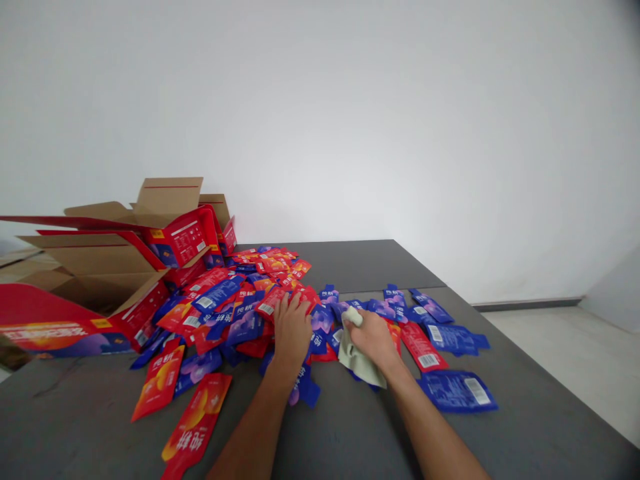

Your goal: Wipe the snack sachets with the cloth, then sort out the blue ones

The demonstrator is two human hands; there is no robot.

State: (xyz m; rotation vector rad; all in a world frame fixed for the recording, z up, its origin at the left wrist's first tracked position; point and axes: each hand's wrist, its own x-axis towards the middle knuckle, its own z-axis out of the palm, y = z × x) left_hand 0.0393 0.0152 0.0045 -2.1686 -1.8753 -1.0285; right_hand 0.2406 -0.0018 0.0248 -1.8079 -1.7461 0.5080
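My right hand [373, 337] is closed round a pale greenish cloth [357, 360], bunched at the fingers with its loose end hanging onto the pouches below. To its left, my left hand [291, 330] rests on the heap with its fingers stretched out over a red pouch [309, 297]; its thumb is hidden. Blue pouches with purple fruit, such as the blue pouch [245, 327], lie mixed with red ones beside it. Right of the cloth are a red pouch with a barcode [423, 347] and a blue pouch [457, 391], both lying flat.
Open cardboard boxes [143, 317] stand along the left side of the grey table [345, 433], flaps raised. The pouch heap spreads from them toward the middle. A separate red pouch [197, 423] lies near the front. Behind the table is a white wall [320, 120].
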